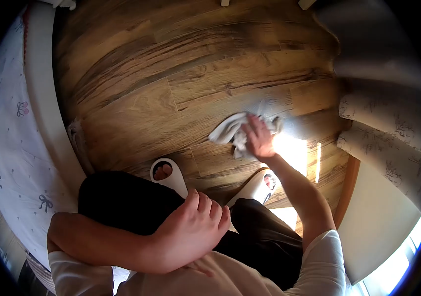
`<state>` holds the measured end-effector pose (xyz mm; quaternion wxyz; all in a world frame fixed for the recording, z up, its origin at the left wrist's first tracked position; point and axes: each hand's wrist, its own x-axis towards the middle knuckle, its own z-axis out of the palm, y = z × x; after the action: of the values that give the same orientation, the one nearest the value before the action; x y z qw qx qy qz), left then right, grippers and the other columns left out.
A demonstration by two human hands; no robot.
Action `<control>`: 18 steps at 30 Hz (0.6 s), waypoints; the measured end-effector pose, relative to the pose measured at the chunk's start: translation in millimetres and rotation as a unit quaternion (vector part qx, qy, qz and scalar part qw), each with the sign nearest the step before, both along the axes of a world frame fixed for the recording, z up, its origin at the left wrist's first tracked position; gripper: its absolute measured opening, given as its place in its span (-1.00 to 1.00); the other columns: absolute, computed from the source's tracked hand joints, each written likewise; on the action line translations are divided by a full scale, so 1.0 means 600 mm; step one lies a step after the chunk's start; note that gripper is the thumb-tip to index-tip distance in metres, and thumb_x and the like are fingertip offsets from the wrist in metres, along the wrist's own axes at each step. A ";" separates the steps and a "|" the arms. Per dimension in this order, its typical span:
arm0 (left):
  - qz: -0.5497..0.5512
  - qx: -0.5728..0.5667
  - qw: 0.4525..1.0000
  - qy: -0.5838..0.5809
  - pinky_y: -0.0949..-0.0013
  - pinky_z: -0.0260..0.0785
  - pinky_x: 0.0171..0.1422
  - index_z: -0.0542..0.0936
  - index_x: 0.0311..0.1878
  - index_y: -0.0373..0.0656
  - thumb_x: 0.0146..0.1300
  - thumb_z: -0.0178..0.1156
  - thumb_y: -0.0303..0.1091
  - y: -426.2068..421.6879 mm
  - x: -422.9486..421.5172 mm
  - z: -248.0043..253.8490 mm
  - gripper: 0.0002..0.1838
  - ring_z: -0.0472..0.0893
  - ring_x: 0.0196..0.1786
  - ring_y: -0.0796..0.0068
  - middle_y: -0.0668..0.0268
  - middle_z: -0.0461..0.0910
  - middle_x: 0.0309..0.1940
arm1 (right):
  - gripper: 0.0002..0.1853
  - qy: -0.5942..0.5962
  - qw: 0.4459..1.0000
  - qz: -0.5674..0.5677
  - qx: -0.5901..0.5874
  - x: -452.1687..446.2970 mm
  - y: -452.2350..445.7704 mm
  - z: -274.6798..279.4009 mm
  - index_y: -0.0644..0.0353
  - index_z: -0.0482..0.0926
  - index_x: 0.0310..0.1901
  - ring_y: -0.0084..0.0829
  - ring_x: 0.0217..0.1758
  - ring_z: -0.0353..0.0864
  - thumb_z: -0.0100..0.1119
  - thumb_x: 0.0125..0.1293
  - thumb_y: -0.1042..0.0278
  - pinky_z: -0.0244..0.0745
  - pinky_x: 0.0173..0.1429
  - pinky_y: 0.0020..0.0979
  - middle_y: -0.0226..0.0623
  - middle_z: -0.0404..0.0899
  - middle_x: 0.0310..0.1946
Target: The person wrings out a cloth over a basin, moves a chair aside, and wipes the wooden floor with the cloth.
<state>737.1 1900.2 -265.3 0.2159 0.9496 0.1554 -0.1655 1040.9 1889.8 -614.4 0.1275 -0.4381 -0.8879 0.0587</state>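
Note:
My right hand [260, 138] presses down on a crumpled white cloth [230, 127] on the wooden floor, with the arm stretched forward. Part of the cloth spreads out to the left of the fingers, and some bunches up beyond them. The hand is slightly blurred. My left hand [194, 228] lies across my lap close to my knees, its fingers together and curled. The fingertips are hidden, and nothing shows in that hand.
White slippers [173, 178] are on my feet, just short of the cloth. A bed with a patterned white cover [20, 148] runs along the left. Patterned curtains [383, 116] hang at the right, above a pale panel [376, 217]. Bright sunlight falls beside my right hand.

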 end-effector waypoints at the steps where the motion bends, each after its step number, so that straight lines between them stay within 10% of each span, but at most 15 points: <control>1: 0.003 0.003 1.000 -0.005 0.15 0.38 0.09 0.52 0.18 -0.28 0.18 0.19 -0.06 -0.002 -0.002 0.004 -0.42 0.56 -0.15 0.19 0.11 0.57 -0.18 | -0.31 -0.042 0.992 -0.082 -0.092 0.002 0.047 0.048 0.12 0.14 0.47 -0.02 0.62 -0.10 0.13 0.37 0.17 -0.08 0.64 0.01 0.01 -0.06 0.55; 10: 0.070 0.057 0.996 -0.008 0.11 0.41 0.13 0.55 0.16 -0.20 0.26 0.14 -0.26 -0.013 -0.019 0.018 -0.58 0.57 -0.12 0.14 0.10 0.58 -0.21 | -0.32 0.002 0.971 -0.198 -0.131 -0.115 0.307 0.017 0.08 0.17 0.48 0.05 0.60 -0.07 0.12 0.35 0.25 -0.07 0.61 -0.01 -0.21 0.08 0.54; 18: 0.063 0.061 0.996 0.003 0.06 0.41 0.16 0.54 0.16 -0.22 0.27 0.08 -0.23 -0.004 -0.012 0.019 -0.57 0.58 -0.11 0.06 0.06 0.58 -0.20 | -0.30 -0.057 0.985 0.039 -0.157 -0.316 0.070 0.068 -0.03 0.18 0.49 -0.13 0.64 -0.08 0.12 0.33 0.18 -0.18 0.66 -0.08 -0.33 0.13 0.53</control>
<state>729.9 1897.6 -253.9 0.1671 0.9489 0.2256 -0.1443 851.6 1931.8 -573.5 0.0043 -0.4207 -0.8898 0.1768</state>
